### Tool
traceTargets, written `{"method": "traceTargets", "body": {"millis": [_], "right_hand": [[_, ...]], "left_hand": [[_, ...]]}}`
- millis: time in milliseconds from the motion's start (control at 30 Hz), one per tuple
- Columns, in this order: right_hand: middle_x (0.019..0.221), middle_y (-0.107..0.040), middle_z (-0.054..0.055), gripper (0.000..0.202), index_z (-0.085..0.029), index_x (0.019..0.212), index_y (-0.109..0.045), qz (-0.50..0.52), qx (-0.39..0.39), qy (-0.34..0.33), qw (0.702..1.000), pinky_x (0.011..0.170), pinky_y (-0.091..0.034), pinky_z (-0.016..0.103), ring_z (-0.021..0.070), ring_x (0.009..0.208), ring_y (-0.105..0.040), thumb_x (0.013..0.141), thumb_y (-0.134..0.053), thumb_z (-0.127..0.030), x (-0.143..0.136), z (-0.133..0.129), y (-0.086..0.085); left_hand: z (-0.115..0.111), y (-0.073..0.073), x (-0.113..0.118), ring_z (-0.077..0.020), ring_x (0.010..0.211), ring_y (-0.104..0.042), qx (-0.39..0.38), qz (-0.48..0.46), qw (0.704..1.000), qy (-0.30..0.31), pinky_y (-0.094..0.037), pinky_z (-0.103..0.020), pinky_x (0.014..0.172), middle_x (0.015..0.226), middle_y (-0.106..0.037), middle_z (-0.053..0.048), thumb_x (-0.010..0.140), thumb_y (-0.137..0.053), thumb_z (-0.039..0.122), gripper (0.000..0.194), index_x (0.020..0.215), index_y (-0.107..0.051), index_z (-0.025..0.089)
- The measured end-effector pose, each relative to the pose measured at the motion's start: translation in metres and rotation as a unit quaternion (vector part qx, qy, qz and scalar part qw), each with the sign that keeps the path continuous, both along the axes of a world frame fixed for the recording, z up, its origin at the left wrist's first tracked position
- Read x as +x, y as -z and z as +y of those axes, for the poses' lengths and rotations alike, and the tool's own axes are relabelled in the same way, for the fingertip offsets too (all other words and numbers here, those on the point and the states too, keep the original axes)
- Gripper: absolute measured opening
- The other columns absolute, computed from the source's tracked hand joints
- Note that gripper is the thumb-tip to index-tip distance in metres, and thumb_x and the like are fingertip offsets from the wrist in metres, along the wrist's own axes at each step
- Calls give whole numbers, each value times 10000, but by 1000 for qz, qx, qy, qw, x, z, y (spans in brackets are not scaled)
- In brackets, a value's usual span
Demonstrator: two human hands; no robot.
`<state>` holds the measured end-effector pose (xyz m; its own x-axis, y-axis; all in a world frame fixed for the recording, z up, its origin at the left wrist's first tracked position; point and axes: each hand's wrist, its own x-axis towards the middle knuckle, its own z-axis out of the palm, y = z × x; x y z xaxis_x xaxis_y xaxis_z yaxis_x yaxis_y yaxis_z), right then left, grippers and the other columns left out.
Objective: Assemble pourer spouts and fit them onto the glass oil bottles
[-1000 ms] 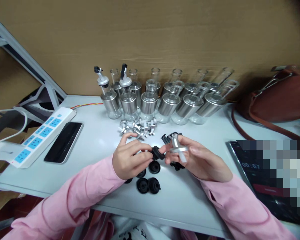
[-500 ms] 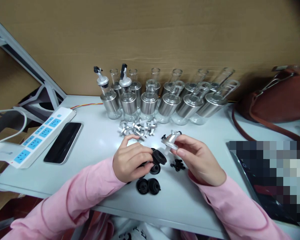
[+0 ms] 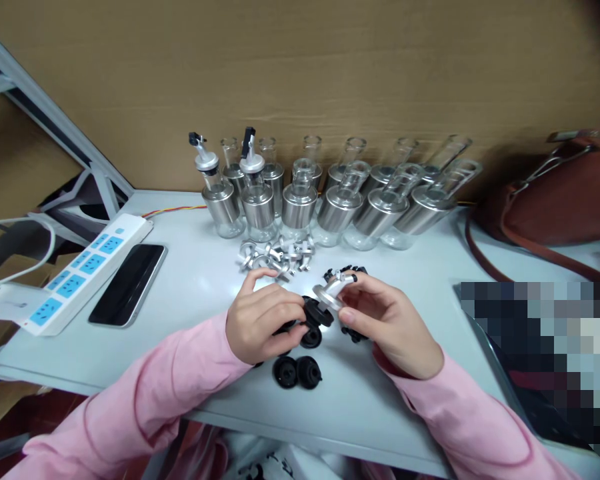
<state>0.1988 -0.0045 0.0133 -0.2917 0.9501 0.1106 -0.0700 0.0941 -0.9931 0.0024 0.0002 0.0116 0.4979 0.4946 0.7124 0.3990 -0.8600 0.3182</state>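
Note:
My left hand is closed on a black stopper, pinched between thumb and fingers. Tilted against that stopper is a silver pour spout, gripped by my right hand with thumb and fingertips. The spout's lower end meets the stopper; how deep it sits I cannot tell. Below my left hand lie more black stoppers, partly covered by my fingers. Small black parts rest under my right hand, and others show behind it. Several loose silver spouts are heaped beyond my left hand.
Two rows of glass-and-steel bottles stand at the back; two carry spouts. On the left are a white power strip and a phone. A brown bag sits at the right, its strap reaching onto the table.
My right hand has moved left and slightly down, bringing the silver spout against the black stopper. My left hand stays in nearly the same place.

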Motion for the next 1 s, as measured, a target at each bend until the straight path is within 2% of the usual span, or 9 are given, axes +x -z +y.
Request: {"method": "traceTargets", "body": {"millis": [300,767,1000], "right_hand": [[690,-543,-3,235,-198,826,-594,-13,3,2,1000,524,-385,255,120,592,-470,705,-702,-368,-2,0,-4],[708,-541,2,198,-201,805,-595,-8,-1,-11,1000,583,-399,264,132,640,-485,724,-688,-355,1,0,-1],[677,-535,0,218,-195,782,-587,-33,10,1,999,567,-409,264,132,613,-484,716,-687,-376,-1,0,-5]], "left_hand": [[-1,0,1,-110,599,-624,2,-8,1000,-5,-377,-394,864,723,-681,-4,804,-529,166,33,785,-502,169],[-1,-2,1,-108,600,-623,4,6,1000,-13,-383,-396,856,729,-681,1,800,-519,159,31,782,-498,173],[0,-1,0,-108,594,-617,5,-2,1000,-10,-382,-397,856,715,-675,0,799,-527,152,30,793,-503,168]]}}
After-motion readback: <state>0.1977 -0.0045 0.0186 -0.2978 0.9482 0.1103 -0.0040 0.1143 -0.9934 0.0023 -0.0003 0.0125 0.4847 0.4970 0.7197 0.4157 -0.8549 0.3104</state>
